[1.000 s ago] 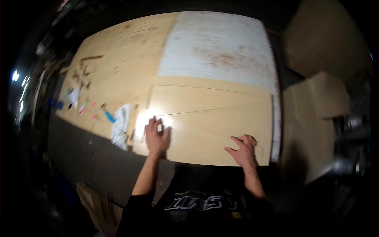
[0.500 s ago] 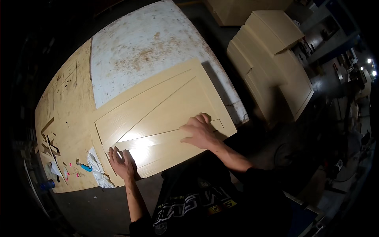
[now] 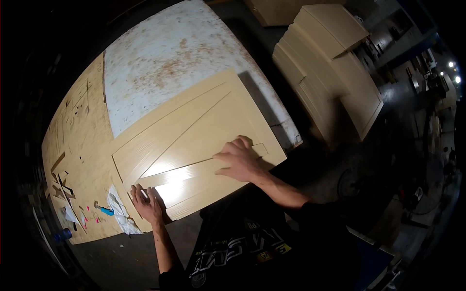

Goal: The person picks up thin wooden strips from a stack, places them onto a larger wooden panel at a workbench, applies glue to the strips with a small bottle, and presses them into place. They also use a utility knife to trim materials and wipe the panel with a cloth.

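Board [image 3: 204, 121]: one big, flat, pale yellow piece with four main sides.
Lines: thin and dark; one near the far edge, one slanting across the middle, one long one nearer the front. I can't tell if they are cut or drawn.
Shine: a bright white spot near the front left.
Pose: lying flat, turned a bit askew.
Place: on the table [image 3: 73, 121], far right part over the white patch [image 3: 160, 36], near the front edge.
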Demonstrator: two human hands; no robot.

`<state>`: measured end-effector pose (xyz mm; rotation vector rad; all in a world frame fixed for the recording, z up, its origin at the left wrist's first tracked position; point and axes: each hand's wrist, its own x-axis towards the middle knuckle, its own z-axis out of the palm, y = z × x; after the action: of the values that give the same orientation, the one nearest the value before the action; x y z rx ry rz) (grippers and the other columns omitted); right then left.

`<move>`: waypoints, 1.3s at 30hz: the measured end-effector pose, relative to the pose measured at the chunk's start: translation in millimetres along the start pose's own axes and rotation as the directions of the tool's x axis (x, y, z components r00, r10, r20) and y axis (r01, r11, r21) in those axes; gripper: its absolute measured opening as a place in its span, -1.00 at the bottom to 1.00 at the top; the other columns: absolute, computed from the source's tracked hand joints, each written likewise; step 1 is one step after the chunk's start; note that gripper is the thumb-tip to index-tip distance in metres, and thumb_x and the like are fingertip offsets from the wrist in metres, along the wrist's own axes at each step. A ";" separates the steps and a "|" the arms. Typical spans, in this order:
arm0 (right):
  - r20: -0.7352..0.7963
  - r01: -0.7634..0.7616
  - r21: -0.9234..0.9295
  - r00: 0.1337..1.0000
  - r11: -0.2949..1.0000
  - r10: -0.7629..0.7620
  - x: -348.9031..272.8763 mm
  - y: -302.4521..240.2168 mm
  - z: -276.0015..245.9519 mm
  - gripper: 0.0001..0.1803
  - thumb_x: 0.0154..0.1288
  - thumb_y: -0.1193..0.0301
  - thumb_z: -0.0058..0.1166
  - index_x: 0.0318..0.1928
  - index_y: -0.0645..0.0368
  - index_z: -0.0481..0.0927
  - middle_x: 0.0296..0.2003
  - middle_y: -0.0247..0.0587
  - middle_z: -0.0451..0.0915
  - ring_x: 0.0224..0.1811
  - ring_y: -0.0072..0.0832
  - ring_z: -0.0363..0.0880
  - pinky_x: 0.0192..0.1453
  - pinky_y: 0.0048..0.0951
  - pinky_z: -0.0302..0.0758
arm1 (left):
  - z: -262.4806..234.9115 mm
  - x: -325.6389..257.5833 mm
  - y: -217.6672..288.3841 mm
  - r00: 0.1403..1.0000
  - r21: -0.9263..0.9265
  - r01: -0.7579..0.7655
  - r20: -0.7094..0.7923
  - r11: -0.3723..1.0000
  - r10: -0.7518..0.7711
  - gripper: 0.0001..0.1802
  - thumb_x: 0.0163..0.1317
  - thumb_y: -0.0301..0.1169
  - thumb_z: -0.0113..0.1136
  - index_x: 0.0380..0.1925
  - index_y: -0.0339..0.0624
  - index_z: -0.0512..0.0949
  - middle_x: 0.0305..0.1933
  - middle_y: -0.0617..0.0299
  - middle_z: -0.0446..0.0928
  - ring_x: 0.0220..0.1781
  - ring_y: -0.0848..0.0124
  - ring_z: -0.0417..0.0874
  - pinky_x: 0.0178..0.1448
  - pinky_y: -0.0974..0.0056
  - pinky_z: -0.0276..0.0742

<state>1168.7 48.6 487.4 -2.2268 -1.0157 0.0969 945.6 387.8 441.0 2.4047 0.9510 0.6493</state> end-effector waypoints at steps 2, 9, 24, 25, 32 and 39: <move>0.003 0.000 -0.007 1.000 1.000 0.000 0.1 1.6 0.7 -0.50 0.09 0.05 0.51 0.02 -0.06 0.80 -0.08 -0.41 0.55 0.20 -0.31 0.36 0.57 -0.12 0.01 | 0.2 0.6 3.2 1.000 -0.002 -0.009 0.004 1.000 0.009 -0.51 0.44 -0.27 0.29 0.24 -0.35 0.57 0.49 -0.19 0.41 0.57 -0.10 0.34 0.59 -0.04 0.30; 0.017 -0.005 -0.007 1.000 1.000 0.005 -2.7 4.7 3.1 -0.50 0.10 0.05 0.50 0.03 -0.07 0.79 -0.09 -0.42 0.55 0.19 -0.32 0.37 0.58 -0.09 -0.02 | -1.4 -0.5 8.1 0.999 0.037 -0.047 0.004 0.998 0.047 -0.53 0.44 -0.30 0.29 0.24 -0.35 0.57 0.48 -0.20 0.41 0.57 -0.13 0.35 0.60 -0.05 0.29; 0.014 0.008 -0.045 1.000 0.999 -0.007 -0.9 6.0 8.9 -0.49 0.08 0.07 0.50 0.04 -0.06 0.77 0.04 -0.31 0.53 0.40 -0.24 0.27 0.67 0.04 -0.15 | -0.8 6.1 11.0 0.999 0.084 -0.048 -0.005 0.995 0.049 -0.49 0.38 -0.27 0.34 0.24 -0.31 0.59 0.47 -0.18 0.43 0.55 -0.11 0.35 0.58 -0.07 0.27; -0.004 0.048 -0.059 0.999 0.997 -0.049 1.4 3.1 5.1 -0.46 0.07 0.07 0.50 0.07 -0.03 0.75 0.09 -0.28 0.52 0.45 -0.20 0.24 0.67 0.07 -0.14 | -2.5 7.8 11.2 0.998 0.118 -0.063 -0.002 0.991 0.064 -0.49 0.38 -0.27 0.34 0.24 -0.31 0.59 0.46 -0.19 0.43 0.55 -0.11 0.35 0.58 -0.08 0.27; -0.125 -0.175 -0.244 0.981 0.954 0.148 -8.3 44.8 -21.7 -0.33 0.11 0.31 0.49 0.27 0.11 0.60 0.32 0.04 0.44 0.47 0.06 0.27 0.54 0.04 0.25 | -26.2 18.1 30.6 0.968 0.125 0.145 0.188 0.981 -0.167 -0.56 0.20 -0.39 0.28 0.09 -0.31 0.59 0.13 -0.18 0.59 0.22 -0.17 0.55 0.30 -0.11 0.46; -0.044 -0.591 -0.134 0.805 0.795 0.591 -43.9 94.8 -35.2 0.21 0.12 0.23 0.54 0.62 0.26 0.02 0.58 0.27 0.09 0.64 0.11 0.04 0.67 -0.03 0.09 | -23.1 9.1 23.1 1.000 0.227 -0.019 -0.004 0.974 0.020 -0.41 0.32 -0.25 0.33 0.31 -0.22 0.52 0.40 -0.20 0.43 0.50 -0.22 0.36 0.53 -0.17 0.28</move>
<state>1210.7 -45.3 447.8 -2.6038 -0.2868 0.3098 949.6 385.1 474.6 2.6151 1.0557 0.5826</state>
